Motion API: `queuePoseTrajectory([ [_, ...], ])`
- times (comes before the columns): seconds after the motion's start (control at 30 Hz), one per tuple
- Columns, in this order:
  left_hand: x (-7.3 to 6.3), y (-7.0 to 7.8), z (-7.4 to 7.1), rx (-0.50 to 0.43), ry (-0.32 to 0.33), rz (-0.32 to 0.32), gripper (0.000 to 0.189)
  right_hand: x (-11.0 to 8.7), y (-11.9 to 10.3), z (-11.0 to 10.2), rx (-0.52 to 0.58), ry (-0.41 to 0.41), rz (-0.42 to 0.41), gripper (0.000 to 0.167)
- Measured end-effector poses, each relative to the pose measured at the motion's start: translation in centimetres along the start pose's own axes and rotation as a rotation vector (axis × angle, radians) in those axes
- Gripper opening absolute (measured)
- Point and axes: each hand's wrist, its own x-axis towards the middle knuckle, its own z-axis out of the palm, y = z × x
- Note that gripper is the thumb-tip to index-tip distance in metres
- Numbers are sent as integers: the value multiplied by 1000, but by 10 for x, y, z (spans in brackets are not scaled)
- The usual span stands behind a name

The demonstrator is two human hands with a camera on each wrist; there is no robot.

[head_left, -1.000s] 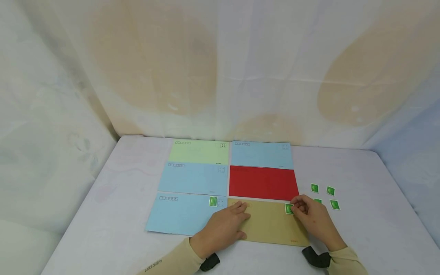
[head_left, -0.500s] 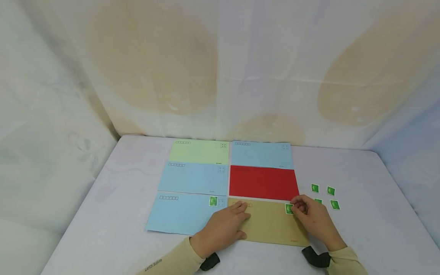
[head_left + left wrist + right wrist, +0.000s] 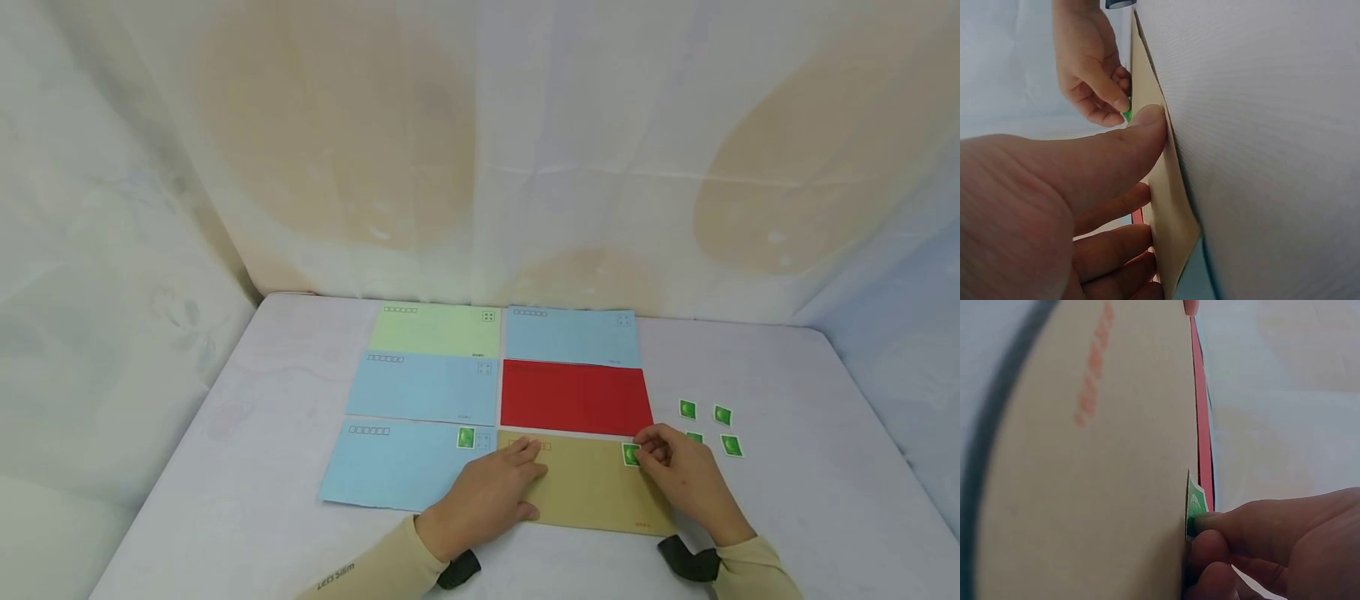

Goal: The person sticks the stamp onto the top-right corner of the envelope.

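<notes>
One stamp (image 3: 629, 454) — tan envelope (image 3: 592, 493) (far-right corner)

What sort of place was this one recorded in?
Probably a makeshift recording booth rather than an office: hanging fabric closes in a pale table on three sides, and envelopes lie on it in two columns, with stamps nearby.

Reaching forward with both forearms (image 3: 378, 571) (sleeved in beige), resting left hand (image 3: 482, 507) palm down, with fingers (image 3: 522, 452) extended and thumb (image 3: 528, 512) set well apart, pinching with right hand (image 3: 688, 477) between thumb and fingertip, with remaining fingers bent inward.
</notes>
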Motion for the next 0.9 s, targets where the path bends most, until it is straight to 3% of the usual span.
queuePoseTrajectory([
  [0.9,0,0,-1,4,-4,-1,53,1,1,2,-4,-6,16,10],
])
